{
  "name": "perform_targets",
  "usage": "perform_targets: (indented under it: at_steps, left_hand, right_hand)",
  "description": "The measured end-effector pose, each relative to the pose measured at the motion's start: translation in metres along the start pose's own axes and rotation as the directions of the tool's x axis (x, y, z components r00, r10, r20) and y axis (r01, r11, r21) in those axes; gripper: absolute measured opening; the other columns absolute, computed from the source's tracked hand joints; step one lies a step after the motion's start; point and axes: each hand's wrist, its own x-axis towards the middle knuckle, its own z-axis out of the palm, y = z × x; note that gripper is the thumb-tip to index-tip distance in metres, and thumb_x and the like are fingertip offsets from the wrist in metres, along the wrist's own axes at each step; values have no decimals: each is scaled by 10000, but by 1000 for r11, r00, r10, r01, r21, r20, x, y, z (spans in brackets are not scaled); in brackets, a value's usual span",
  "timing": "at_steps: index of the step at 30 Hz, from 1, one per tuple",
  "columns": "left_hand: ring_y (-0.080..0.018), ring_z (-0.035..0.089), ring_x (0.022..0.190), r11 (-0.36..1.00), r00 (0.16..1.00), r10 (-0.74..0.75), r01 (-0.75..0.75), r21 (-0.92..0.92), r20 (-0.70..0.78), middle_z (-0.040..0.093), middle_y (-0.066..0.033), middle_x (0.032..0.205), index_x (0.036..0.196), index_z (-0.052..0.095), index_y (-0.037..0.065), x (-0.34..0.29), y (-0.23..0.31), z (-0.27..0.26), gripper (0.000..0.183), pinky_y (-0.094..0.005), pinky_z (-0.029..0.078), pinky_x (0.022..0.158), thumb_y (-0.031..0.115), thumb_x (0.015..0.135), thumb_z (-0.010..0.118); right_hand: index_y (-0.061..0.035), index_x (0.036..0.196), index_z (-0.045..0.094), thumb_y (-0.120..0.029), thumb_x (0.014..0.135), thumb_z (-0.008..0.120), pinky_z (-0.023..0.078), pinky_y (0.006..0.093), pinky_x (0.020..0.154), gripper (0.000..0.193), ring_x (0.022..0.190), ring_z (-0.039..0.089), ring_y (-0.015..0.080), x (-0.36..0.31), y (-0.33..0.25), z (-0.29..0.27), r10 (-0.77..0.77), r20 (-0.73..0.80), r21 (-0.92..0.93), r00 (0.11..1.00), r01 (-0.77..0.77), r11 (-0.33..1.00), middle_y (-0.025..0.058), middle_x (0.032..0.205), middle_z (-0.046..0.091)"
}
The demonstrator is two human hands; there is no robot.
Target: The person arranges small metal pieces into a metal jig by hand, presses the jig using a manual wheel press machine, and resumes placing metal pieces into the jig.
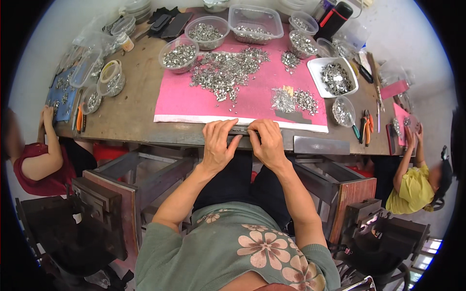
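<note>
At the table's front edge my left hand (219, 141) and my right hand (268, 141) face each other, fingers bent and thumbs toward each other. Between their fingertips lies a narrow dark metal strip (240, 130) along the edge. Both hands look closed at the fingertips, though whatever they pinch is too small to tell. Just beyond them is a pink mat (174, 99) with a white front border. A large heap of small shiny metal pieces (221, 72) covers its middle. Thin metal pieces (282, 101) and a smaller pile (306, 101) lie toward the right.
Plastic tubs of metal pieces (178, 56) line the back, with a white tray (318, 80) at right. A flat metal plate (321, 145) sits at the front edge. Pliers (367, 128) lie farther right. One person (41, 162) works at left, another (412, 186) at right.
</note>
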Motion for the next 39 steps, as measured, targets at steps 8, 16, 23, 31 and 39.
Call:
perform_targets:
  at_steps: [8, 16, 23, 31, 39]
  left_hand:
    - [-309, 555, 1098, 1000, 1000, -7, 7, -5, -5, 643, -106, 1175, 1303, 595, 49, 0, 2, 2, 568, -452, 372, 1019, 55, 775, 803]
    - [-310, 564, 1086, 1000, 1000, 4, -4, -6, -6, 641, -108, 1156, 1280, 606, 43, -1, 4, 0, 546, -447, 383, 1000, 27, 767, 791]
    - [-304, 558, 1093, 1000, 1000, 1, -1, -2, -23, 637, -106, 1157, 1282, 608, 48, -3, 1, 0, 540, -458, 375, 1020, 60, 780, 805]
    - [-296, 556, 1098, 1000, 1000, 4, -4, 6, -24, 641, -101, 1162, 1283, 610, 53, -2, 3, 1, 534, -469, 368, 1033, 81, 788, 809]
    - [-285, 593, 1041, 981, 993, -112, 106, -164, -30, 657, -96, 1130, 1164, 668, 68, 7, 7, -7, 373, -447, 383, 1005, 81, 810, 786]
  right_hand:
    - [-9, 976, 611, -24, 827, 669, 461, 416, 817, 161, 887, 614, 292, -1, -6, -4, -149, 51, -235, 987, 157, 959, 120, 941, 623]
    - [-40, 947, 620, -65, 827, 684, 457, 399, 848, 138, 901, 609, 273, 5, 1, -16, -212, 223, -190, 952, 255, 948, 89, 952, 605]
    - [-35, 942, 711, -76, 883, 690, 507, 426, 728, 75, 796, 677, 311, 37, 55, -40, 29, 207, 73, 978, -44, 996, 136, 867, 698]
    - [-24, 881, 732, -193, 835, 753, 519, 487, 812, 177, 882, 669, 376, 104, 192, -44, 329, -86, -506, 940, -326, 799, 181, 889, 703]
    - [-5, 847, 666, -84, 828, 697, 511, 502, 769, 87, 810, 659, 382, 93, 190, -37, 232, -177, -449, 957, -288, 846, 190, 822, 681]
